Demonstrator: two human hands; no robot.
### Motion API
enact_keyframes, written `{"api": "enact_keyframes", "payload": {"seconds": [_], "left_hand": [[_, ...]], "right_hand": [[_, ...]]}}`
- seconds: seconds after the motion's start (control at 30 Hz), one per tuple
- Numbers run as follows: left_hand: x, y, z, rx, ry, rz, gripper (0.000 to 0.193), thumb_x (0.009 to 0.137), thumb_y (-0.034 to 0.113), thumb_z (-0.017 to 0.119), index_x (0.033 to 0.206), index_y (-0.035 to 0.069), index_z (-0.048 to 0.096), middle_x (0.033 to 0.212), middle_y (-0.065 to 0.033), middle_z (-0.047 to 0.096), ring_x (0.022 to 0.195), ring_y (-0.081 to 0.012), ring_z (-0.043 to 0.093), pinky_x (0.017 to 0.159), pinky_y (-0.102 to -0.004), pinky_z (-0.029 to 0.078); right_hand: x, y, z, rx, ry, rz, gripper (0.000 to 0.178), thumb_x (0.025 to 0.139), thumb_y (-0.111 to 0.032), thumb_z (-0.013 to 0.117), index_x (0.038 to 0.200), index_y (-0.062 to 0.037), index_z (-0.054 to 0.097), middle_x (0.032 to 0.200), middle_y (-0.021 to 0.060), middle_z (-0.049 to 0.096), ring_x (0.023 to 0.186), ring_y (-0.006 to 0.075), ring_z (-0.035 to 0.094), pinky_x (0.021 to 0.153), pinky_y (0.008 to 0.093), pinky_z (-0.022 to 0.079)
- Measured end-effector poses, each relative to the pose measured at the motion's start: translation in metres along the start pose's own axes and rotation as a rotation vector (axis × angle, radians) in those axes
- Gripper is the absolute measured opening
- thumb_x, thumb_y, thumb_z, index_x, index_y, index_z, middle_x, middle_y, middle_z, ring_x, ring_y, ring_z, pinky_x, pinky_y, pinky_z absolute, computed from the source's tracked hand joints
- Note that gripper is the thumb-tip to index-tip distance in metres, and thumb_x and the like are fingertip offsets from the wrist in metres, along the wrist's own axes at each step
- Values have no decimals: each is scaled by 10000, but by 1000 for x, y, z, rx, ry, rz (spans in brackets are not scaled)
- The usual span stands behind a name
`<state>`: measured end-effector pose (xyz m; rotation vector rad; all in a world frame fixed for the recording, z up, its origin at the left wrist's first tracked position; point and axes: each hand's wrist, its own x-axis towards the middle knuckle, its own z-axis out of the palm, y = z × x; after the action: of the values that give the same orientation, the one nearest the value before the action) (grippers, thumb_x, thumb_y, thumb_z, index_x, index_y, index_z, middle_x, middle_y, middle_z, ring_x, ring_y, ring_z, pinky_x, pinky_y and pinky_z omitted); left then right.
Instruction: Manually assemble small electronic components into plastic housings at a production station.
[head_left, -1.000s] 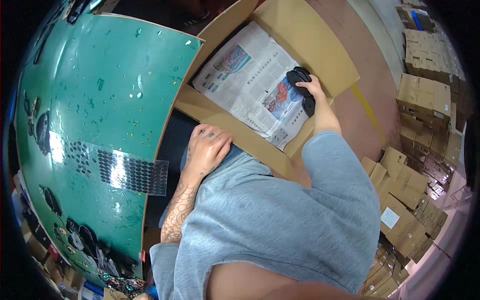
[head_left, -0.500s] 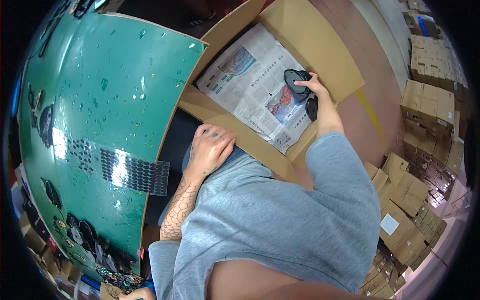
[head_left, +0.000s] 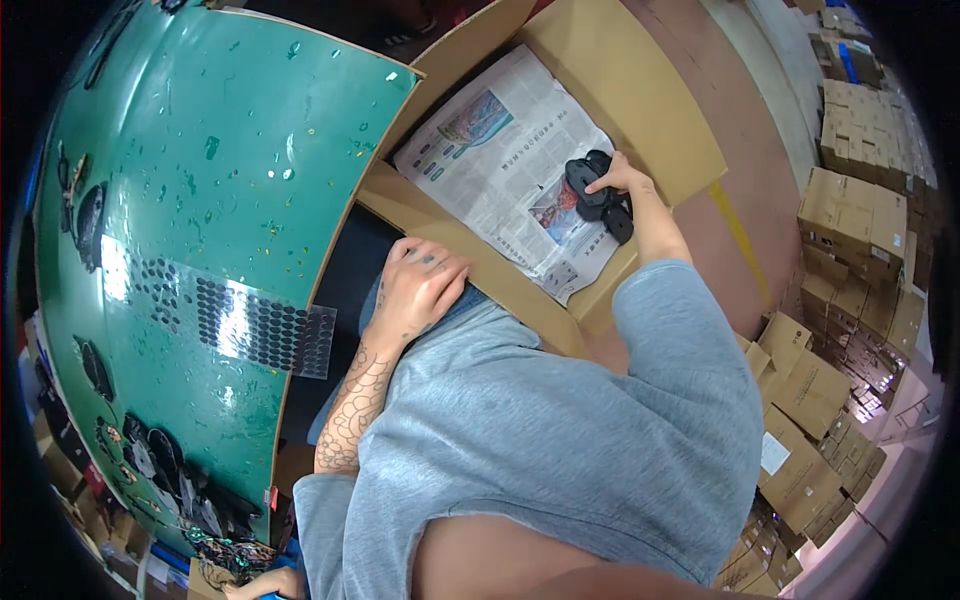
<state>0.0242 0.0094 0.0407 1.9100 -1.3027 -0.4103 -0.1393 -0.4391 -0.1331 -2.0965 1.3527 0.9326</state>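
My right hand (head_left: 624, 178) reaches into an open cardboard box (head_left: 655, 110), its thumb and fingers closed on a black computer mouse (head_left: 580, 182). More black mice lie against it: one mouse (head_left: 619, 222) on the near side, and part of another behind. They rest on a printed newspaper sheet (head_left: 480, 190) that lines the box. My left hand (head_left: 425, 283) has its fingers bent over the near edge of the box, close to my thigh; its fingertips are partly hidden.
A green-topped table (head_left: 260, 130) stands at left, bearing a clear sheet of black oval pads (head_left: 262, 325), black mouse parts (head_left: 165, 460) and a wire tangle (head_left: 230, 550). Another person's arm (head_left: 268, 583) shows at the lower left. Stacked cartons (head_left: 850, 215) line the right.
My right hand has shifted slightly left and nearer, and the mouse in it has turned. More of the mouse behind it shows. My left hand stays on the box edge.
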Motion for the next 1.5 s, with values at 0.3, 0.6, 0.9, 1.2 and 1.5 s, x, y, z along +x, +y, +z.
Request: {"api": "enact_keyframes", "payload": {"seconds": [0.3, 0.6, 0.9, 1.2, 1.5], "left_hand": [[-1, -1, -1, -12, 22, 7, 104, 836, 142, 635, 906, 91, 691, 887, 1, 670, 865, -173, 603, 900, -331, 388], [-6, -6, 0, -23, 8, 26, 115, 823, 110, 640, 921, 74, 689, 890, -17, 667, 874, -185, 599, 911, -338, 390], [-16, -10, 0, -72, 60, 48, 94, 844, 135, 627, 873, 71, 689, 882, -11, 680, 881, -182, 598, 926, -336, 386], [-24, -13, -6, -79, 22, 59, 119, 857, 133, 614, 909, 63, 695, 921, -24, 691, 912, -192, 610, 937, -331, 395], [-31, -16, -7, -115, 73, 40, 128, 866, 162, 593, 883, 73, 685, 894, -22, 683, 927, -197, 606, 972, -345, 401]], "right_hand": [[-29, -22, 0, -32, -167, -101, 1115, 501, -333, 920, 1393, -45, 315, 1289, 169, 491, 1055, 327, 564, 798, 419, 541], [-39, -11, 18, 62, -126, -239, 995, 500, -188, 911, 1330, -80, 374, 1207, 145, 549, 960, 311, 594, 661, 374, 563], [-77, -38, 27, 53, -149, -193, 922, 521, -86, 875, 1310, -117, 398, 1224, 147, 538, 930, 311, 582, 536, 376, 553], [-66, -25, 55, -48, 138, -339, 891, 520, -62, 862, 1289, -110, 415, 1211, 158, 531, 944, 360, 583, 489, 408, 559], [-72, -29, 88, 153, 151, -206, 958, 514, -129, 873, 1331, -87, 373, 1239, 193, 503, 1033, 360, 580, 806, 432, 540]]}}
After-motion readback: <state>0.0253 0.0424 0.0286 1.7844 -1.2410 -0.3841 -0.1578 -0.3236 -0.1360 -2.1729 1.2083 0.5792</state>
